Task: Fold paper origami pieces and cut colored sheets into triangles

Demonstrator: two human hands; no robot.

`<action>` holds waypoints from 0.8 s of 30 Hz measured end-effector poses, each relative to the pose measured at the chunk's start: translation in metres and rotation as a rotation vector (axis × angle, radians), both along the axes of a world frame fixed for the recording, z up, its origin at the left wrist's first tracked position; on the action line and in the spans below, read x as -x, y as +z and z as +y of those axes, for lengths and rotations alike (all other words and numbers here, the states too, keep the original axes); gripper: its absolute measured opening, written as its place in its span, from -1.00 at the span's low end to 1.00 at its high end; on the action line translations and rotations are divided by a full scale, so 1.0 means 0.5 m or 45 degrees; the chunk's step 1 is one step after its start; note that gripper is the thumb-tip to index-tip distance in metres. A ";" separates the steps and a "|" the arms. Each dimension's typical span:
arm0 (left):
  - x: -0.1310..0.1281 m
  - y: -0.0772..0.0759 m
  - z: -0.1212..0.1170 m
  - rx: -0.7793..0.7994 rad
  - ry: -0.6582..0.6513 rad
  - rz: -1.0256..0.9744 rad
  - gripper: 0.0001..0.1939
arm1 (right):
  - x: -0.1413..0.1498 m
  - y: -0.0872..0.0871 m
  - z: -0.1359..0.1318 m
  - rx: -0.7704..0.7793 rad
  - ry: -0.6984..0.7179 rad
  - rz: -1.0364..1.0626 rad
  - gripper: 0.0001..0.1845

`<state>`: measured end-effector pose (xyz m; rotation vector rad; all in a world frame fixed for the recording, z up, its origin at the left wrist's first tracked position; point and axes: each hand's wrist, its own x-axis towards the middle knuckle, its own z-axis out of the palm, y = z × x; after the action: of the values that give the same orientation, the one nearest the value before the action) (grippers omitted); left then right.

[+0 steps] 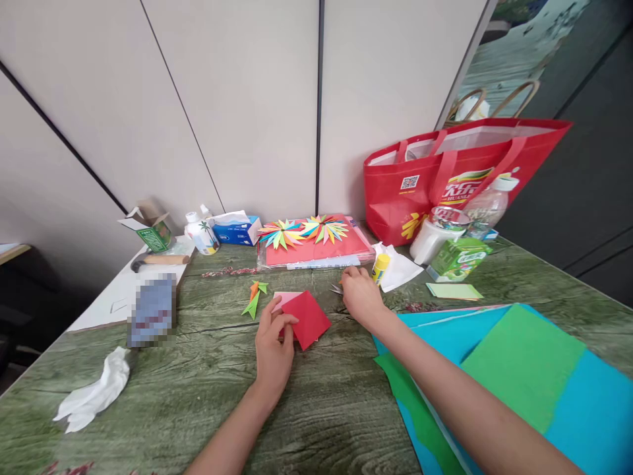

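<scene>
My left hand (pixel 273 346) rests on the green wood-grain table (pixel 212 396), its thumb and fingers pinching the left edge of a folded red paper square (pixel 310 318) that lies over a pink sheet (pixel 283 298). My right hand (pixel 360 295) is curled over a pair of scissors (pixel 336 288) lying just right of the red paper, fingers closed around them. A small green and orange folded paper piece (pixel 254 298) lies to the left of the red paper.
Blue and green paper sheets (pixel 524 369) lie at the right under my right forearm. A red pack with two paper starbursts (pixel 302 232), a glue stick (pixel 380 267), tissue box (pixel 237 229), red bag (pixel 455 178), bottles and cartons stand at the back. Crumpled tissue (pixel 93 392) lies left.
</scene>
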<state>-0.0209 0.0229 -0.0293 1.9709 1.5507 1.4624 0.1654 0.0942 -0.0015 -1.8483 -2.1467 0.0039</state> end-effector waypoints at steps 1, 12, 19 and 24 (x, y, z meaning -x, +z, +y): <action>-0.001 -0.001 0.000 0.012 -0.004 -0.004 -0.77 | 0.011 0.009 -0.001 -0.026 0.077 0.055 -0.62; -0.001 -0.009 0.008 0.386 -0.035 -0.505 -0.88 | 0.065 0.034 -0.102 -0.166 0.724 0.555 -0.69; 0.001 0.011 0.001 0.119 0.159 -0.255 -0.81 | 0.031 -0.055 -0.140 -0.113 0.588 0.585 -0.65; 0.009 0.011 0.005 0.058 0.307 -0.132 -0.81 | 0.032 -0.078 -0.133 -0.083 0.602 0.571 -0.67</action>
<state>-0.0255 0.0255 -0.0239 1.7019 1.8084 1.5744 0.1491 0.0279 -0.0405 -1.1274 -2.1565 0.4050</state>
